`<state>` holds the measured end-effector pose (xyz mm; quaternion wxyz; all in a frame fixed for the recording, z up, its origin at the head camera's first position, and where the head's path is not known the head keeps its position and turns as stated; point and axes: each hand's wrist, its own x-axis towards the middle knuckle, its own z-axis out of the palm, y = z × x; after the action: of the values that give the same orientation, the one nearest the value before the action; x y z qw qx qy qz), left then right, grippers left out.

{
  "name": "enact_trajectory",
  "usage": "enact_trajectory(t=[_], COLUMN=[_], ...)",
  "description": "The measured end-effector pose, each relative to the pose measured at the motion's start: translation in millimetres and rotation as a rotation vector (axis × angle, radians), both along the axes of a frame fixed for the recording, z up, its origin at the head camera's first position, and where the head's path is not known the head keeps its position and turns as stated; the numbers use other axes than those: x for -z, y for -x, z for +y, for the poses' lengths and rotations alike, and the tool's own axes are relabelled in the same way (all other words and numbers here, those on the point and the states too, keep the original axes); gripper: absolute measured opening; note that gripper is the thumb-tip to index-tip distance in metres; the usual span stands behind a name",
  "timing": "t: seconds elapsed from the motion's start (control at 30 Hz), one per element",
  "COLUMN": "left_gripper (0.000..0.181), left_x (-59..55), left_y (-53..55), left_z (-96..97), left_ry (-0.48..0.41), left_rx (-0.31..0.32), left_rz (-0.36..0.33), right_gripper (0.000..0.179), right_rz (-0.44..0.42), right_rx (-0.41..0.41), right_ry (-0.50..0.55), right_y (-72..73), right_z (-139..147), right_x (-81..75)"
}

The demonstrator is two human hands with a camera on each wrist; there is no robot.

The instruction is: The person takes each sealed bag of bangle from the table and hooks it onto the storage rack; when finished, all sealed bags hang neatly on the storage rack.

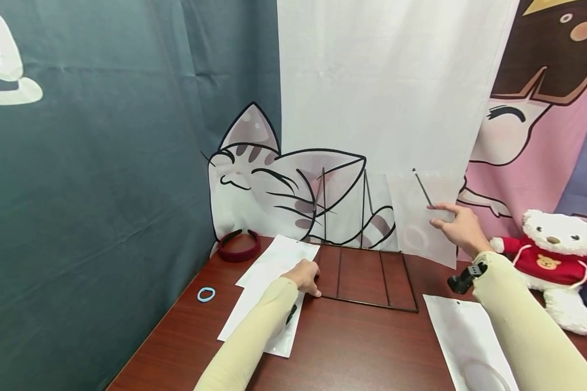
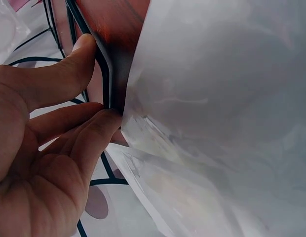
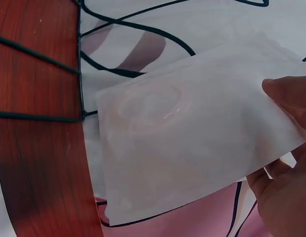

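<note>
A black wire rack (image 1: 372, 303) rests on the table with upright prongs along its back. My left hand (image 1: 304, 276) grips its front left corner, thumb and fingertips at the bent wire (image 2: 106, 81) in the left wrist view. At the rack's right end, my right hand (image 1: 457, 225) holds a translucent white plastic bag (image 1: 418, 239) beside a slanted dark prong (image 1: 423, 187). A ring-shaped item (image 3: 155, 106) shows faintly through the bag. In the right wrist view the thumb (image 3: 286, 96) lies over the bag, with other fingers at its lower edge.
Overlapping white bags (image 1: 261, 301) lie left of the rack, partly under my left arm. Another white bag (image 1: 462, 326) lies front right. A dark red headband (image 1: 238, 254) and blue hair tie (image 1: 206, 295) are at left. A white teddy bear (image 1: 553, 266) sits at right.
</note>
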<state>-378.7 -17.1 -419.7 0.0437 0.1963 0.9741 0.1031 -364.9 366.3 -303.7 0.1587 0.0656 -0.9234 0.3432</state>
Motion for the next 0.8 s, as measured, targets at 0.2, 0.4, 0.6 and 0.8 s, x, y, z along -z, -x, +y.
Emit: enact_trajectory(t=[0.2,0.4,0.6,0.8], left_gripper=[0.057,0.058,0.057,0.057], left_x=[0.9,1.5,2.0,1.3], left_y=[1.3,1.0,1.1,1.3], left_z=[-0.7,-0.6,-0.8,-0.7], left_ry=[0.002,-0.005,-0.009,-0.012], left_rx=[-0.001,-0.003,0.0,0.007], left_rz=[-0.002,-0.013,-0.002,0.0], right_gripper=[0.051,0.052,0.055,0.056], right_rz=[-0.012,-0.01,-0.074,-0.118], right_rx=[-0.027,-0.036,-0.059,-0.059], right_ry=[-0.012,-0.01,0.02,-0.027], right_y=[-0.3,-0.8,-2.5,-7.5], right_z=[4,10,14,19], right_x=[8.8,27.8,45.9,63.0])
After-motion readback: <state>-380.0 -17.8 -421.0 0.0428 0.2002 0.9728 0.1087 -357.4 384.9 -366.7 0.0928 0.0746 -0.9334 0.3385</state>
